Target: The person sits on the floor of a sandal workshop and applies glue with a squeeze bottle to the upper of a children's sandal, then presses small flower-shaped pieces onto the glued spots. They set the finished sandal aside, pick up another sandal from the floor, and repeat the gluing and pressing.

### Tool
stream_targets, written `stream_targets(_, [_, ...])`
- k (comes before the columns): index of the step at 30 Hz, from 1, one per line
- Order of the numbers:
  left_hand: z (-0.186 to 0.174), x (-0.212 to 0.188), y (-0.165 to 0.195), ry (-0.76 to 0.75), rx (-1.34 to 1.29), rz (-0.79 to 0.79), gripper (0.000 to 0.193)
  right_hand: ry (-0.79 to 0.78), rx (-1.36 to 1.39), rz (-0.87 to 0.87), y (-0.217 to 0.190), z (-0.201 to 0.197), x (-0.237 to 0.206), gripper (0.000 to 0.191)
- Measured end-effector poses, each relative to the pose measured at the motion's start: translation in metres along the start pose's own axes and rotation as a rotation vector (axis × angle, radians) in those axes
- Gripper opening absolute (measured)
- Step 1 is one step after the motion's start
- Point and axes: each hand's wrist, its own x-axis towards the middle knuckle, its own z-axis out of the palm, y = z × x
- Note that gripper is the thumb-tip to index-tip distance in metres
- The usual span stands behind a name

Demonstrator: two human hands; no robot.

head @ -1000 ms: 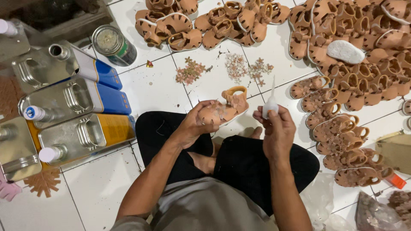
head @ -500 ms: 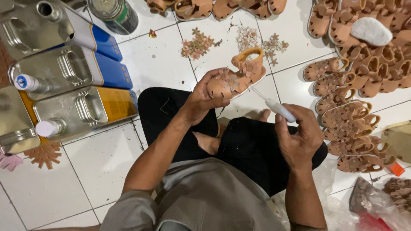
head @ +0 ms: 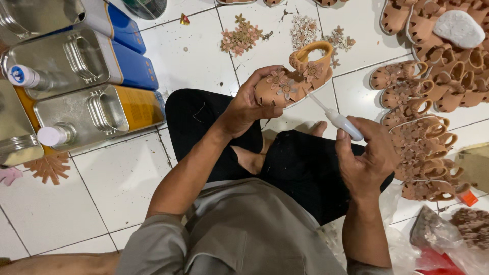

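Observation:
My left hand grips a small tan sandal with flower decorations on its strap, held over my crossed legs. In my right hand is a white squeeze bottle with a thin nozzle. The nozzle tip points up at the sandal's sole edge, just below it. I sit on a white tiled floor.
Large metal tin cans with blue and yellow sides lie at the left. Rows of finished tan sandals lie at the right. Loose flower pieces are scattered ahead. Plastic bags sit at the lower right.
The view has tilted down and closer. My left hand has turned the sandal, and my right hand has brought the bottle's nozzle up toward it.

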Motion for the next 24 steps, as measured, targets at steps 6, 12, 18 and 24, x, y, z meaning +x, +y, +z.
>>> stream_targets(6, [-0.0023, -0.0022, -0.0015, -0.009, -0.013, 0.007, 0.095, -0.017, -0.079, -0.02, -0.0014, -0.001, -0.0027, 0.012])
stream_targets(12, [-0.0029, -0.0026, -0.002, -0.018, 0.0, 0.013, 0.096, -0.018, -0.111, -0.042, -0.0026, -0.0016, -0.0034, 0.011])
stream_targets(18, [-0.0038, -0.0023, -0.0029, -0.017, 0.013, 0.007, 0.096, -0.026, -0.111, -0.018, -0.003, -0.0035, -0.0049, 0.011])
stream_targets(24, [-0.0027, -0.0017, -0.0041, -0.014, -0.007, -0.007, 0.096, -0.022, -0.117, -0.059, -0.0023, -0.0035, -0.006, 0.012])
